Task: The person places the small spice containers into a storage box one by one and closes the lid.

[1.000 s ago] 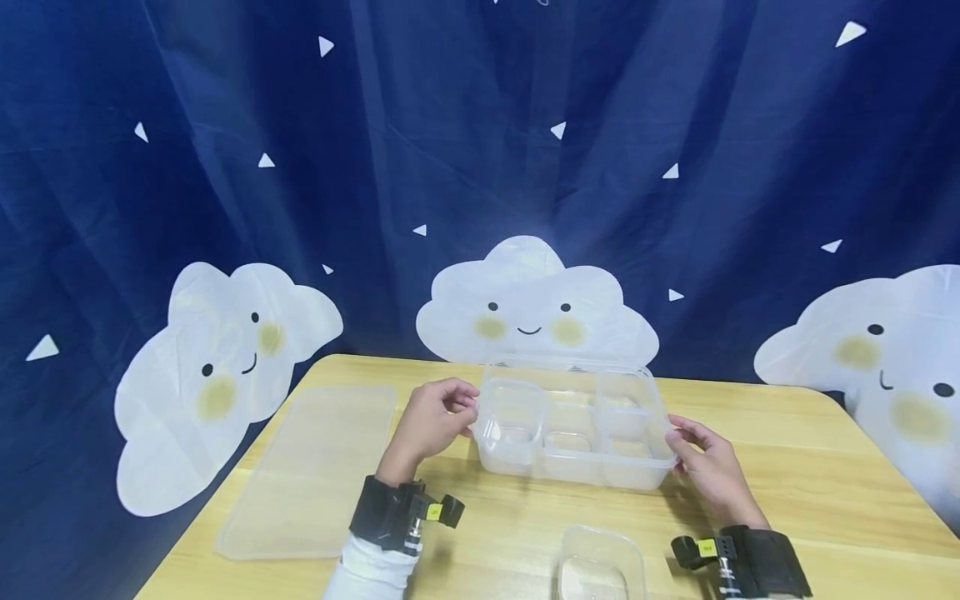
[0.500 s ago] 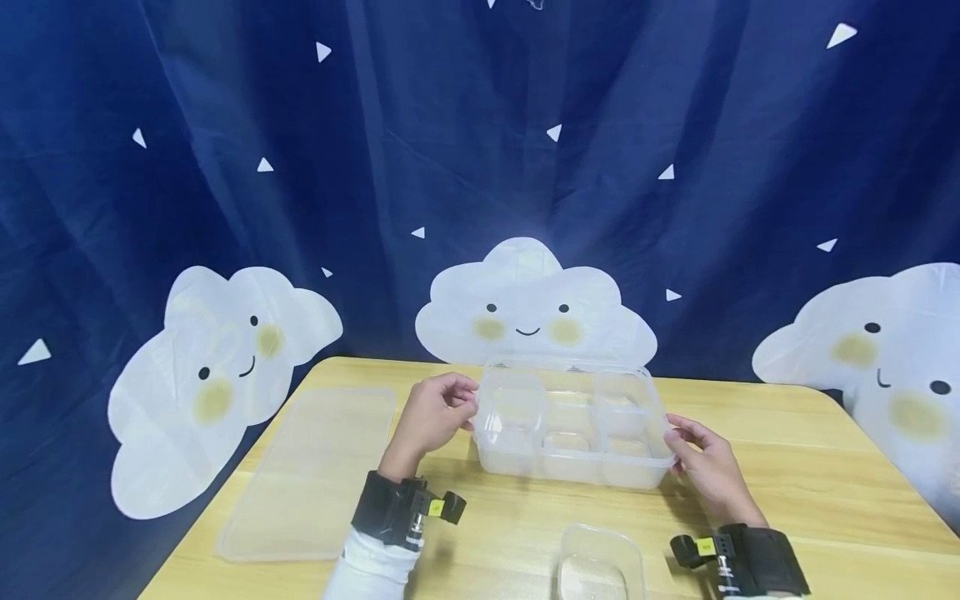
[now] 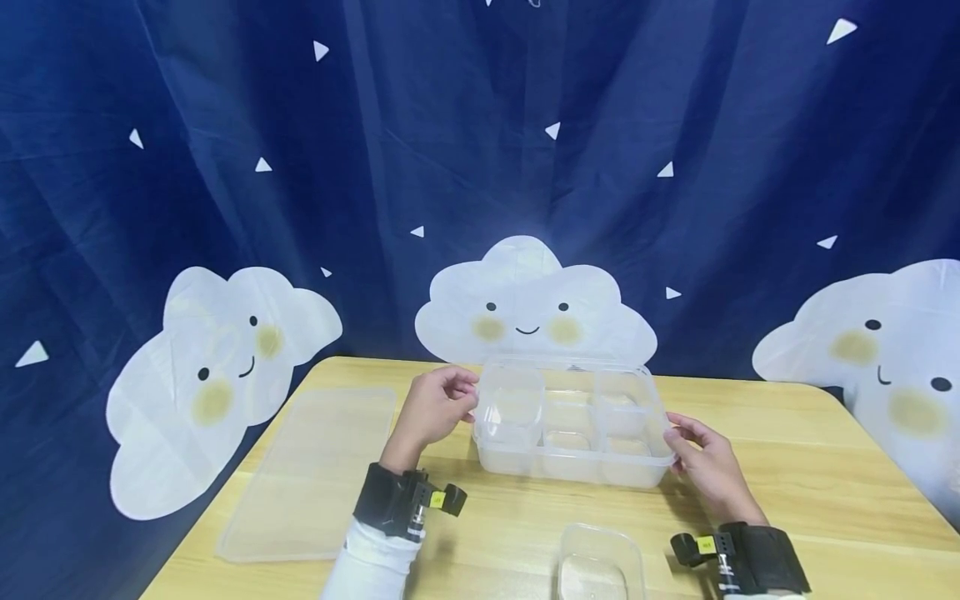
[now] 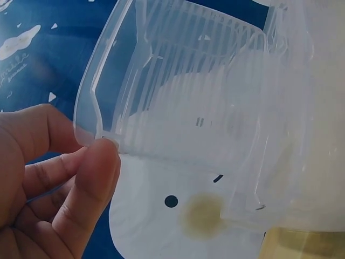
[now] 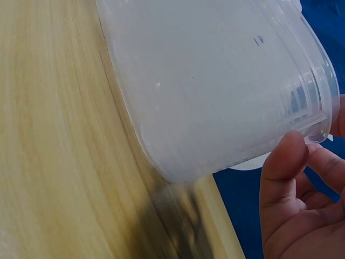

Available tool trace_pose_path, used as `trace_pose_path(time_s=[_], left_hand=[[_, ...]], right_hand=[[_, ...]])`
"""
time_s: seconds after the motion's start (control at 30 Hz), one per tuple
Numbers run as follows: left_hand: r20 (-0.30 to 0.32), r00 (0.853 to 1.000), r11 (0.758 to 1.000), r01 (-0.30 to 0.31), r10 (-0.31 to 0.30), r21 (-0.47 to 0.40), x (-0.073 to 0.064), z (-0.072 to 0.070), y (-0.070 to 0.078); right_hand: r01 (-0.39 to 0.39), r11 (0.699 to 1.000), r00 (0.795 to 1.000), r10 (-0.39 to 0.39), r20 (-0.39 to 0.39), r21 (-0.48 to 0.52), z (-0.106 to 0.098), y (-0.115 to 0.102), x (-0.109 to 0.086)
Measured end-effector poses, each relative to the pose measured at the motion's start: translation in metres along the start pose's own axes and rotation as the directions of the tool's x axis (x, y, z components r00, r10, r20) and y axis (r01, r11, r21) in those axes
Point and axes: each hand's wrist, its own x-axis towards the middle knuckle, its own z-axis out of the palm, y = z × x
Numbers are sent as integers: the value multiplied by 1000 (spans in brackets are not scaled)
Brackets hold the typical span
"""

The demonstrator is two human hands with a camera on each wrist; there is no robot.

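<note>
A large translucent plastic box (image 3: 573,467) stands on the table with several small clear containers inside. My left hand (image 3: 435,408) pinches the rim of the small clear container (image 3: 513,400) at the box's left end, which sticks up above the box's front rim. Thumb and forefinger of the left hand (image 4: 70,183) meet on that container's rim (image 4: 97,86) in the left wrist view. At the opposite end, my right hand (image 3: 708,462) grips the large box by its rim; the right wrist view has the thumb against the box wall (image 5: 205,91).
Left of the box, a flat translucent lid (image 3: 307,475) lies on the wooden table (image 3: 817,500). Another small clear container (image 3: 600,579) stands near the front, between the forearms. Behind the table hangs a dark blue curtain (image 3: 480,167) with cloud prints.
My left hand has risen slightly, and the small container in it has come up out of the large box. The right hand keeps its grip on the box, nearly still.
</note>
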Motion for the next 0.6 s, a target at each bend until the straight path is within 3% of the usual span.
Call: trace_pose_path(time_s=[0.33,0.6], left_hand=[[6,1000,1000,14,-14,-4,3,2,0],[9,1000,1000,-9,9,-15,10,4,2]], right_hand=[[22,1000,1000,-22,-8,11,2,3,0],[23,1000,1000,-23,-11,16,0,3,1]])
